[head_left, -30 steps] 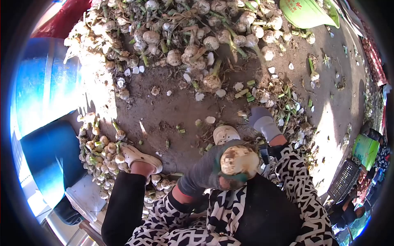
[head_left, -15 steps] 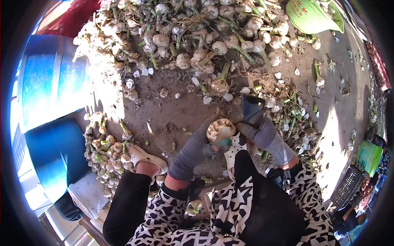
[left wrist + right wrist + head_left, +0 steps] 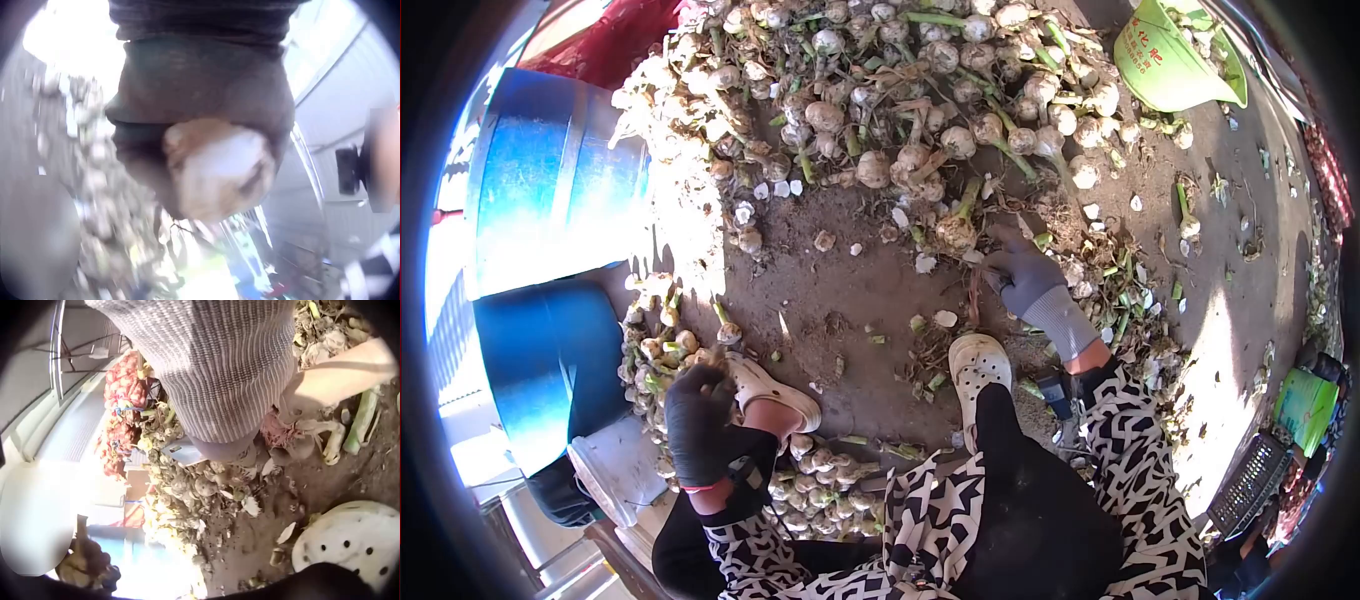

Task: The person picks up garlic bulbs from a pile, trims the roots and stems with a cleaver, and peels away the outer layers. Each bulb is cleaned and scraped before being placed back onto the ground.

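My gloved left hand (image 3: 700, 425) is at the lower left, above the pale clog (image 3: 770, 395). Its fingers curl round a garlic bulb (image 3: 219, 169), blurred in the left wrist view with a whitish face showing. My right hand (image 3: 1025, 280), in a grey glove with a ribbed cuff, reaches low toward the front of the heap, close to a garlic bulb with a green stem (image 3: 956, 232). It grips a knife; the flat grey blade (image 3: 184, 454) sticks out on one side and a tan handle (image 3: 344, 372) on the other. The fingers are mostly hidden behind the cuff.
A large heap of garlic (image 3: 870, 110) covers the ground ahead. Trimmed bulbs (image 3: 825, 490) lie by my feet, with cut stems (image 3: 1115, 290) at right. Blue barrels (image 3: 550, 355) and a white bucket (image 3: 615, 465) stand left; a green hard hat-shaped container (image 3: 1175, 60) lies far right.
My left hand has swung from the middle to the lower left with the garlic bulb. My right hand has moved away from that bulb, forward toward the heap. The view has shifted slightly.
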`<move>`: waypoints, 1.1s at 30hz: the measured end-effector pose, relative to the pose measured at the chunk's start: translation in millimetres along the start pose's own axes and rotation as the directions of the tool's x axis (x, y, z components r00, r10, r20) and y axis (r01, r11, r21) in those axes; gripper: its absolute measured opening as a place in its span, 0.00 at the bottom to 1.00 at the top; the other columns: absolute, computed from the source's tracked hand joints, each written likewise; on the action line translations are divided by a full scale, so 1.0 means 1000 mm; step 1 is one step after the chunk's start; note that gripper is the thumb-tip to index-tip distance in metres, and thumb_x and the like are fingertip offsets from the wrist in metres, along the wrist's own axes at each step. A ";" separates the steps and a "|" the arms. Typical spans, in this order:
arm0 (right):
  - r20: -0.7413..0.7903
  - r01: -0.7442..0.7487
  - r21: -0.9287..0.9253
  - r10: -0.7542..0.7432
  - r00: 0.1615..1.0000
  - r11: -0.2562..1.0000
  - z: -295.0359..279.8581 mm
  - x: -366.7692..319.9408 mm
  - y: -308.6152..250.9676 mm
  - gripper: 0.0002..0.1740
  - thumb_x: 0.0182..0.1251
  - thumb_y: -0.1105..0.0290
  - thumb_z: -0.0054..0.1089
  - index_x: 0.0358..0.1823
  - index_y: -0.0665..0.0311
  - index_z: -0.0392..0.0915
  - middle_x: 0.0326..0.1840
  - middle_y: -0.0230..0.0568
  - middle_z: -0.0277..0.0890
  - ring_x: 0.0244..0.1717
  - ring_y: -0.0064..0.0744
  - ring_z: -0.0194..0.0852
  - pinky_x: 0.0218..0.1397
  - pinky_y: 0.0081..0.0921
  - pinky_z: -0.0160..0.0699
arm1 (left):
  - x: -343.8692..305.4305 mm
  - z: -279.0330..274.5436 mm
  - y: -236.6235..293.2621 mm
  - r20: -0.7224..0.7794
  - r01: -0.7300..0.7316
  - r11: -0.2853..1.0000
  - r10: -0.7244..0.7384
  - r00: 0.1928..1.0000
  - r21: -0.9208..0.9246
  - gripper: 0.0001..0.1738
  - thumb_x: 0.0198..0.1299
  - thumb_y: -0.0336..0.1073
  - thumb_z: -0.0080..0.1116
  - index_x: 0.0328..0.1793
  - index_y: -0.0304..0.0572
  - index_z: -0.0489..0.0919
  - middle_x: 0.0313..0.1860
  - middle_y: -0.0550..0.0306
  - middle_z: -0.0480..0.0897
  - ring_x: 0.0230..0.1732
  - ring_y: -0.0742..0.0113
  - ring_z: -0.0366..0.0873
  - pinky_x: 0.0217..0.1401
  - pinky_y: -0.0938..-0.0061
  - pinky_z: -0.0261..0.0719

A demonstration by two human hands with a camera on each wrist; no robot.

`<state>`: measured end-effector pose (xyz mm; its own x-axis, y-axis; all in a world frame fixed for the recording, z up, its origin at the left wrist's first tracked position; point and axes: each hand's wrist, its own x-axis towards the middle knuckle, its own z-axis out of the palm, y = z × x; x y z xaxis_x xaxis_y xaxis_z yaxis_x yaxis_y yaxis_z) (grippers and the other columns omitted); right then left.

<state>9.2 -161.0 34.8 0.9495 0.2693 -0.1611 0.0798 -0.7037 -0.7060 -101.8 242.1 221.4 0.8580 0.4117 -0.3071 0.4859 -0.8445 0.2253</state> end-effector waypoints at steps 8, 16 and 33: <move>0.388 -0.094 0.046 0.069 0.919 0.994 0.034 0.063 -0.028 0.16 0.63 0.69 0.62 0.53 0.54 0.80 0.66 0.39 0.69 0.51 0.38 0.80 0.50 0.30 0.81 | 0.021 0.084 0.039 -0.073 -0.416 0.909 0.415 0.907 0.000 0.50 0.44 0.37 0.75 0.74 0.43 0.61 0.67 0.43 0.70 0.69 0.50 0.67 0.70 0.59 0.67; 0.349 -0.334 0.931 -0.093 0.932 0.147 -0.048 -0.014 -0.073 0.15 0.68 0.76 0.57 0.55 0.62 0.78 0.54 0.41 0.79 0.48 0.32 0.81 0.41 0.25 0.82 | 0.028 0.170 0.131 0.147 0.119 0.086 0.620 0.771 -0.989 0.58 0.41 0.45 0.80 0.75 0.37 0.56 0.67 0.49 0.70 0.67 0.62 0.69 0.69 0.65 0.70; 0.150 0.288 -0.309 -0.252 0.956 0.906 -0.048 -0.043 -0.109 0.23 0.44 0.65 0.68 0.44 0.60 0.73 0.35 0.39 0.77 0.32 0.41 0.82 0.31 0.36 0.80 | -0.004 0.143 0.138 0.259 0.172 0.205 0.557 0.789 -0.964 0.55 0.42 0.64 0.74 0.67 0.33 0.64 0.58 0.53 0.76 0.60 0.67 0.73 0.64 0.70 0.72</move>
<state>-25.7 -127.4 152.4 0.8422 0.5334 -0.0793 0.4392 -0.7638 -0.4731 -61.8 75.4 121.1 0.9044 -0.2347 -0.3564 0.4076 0.2281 0.8842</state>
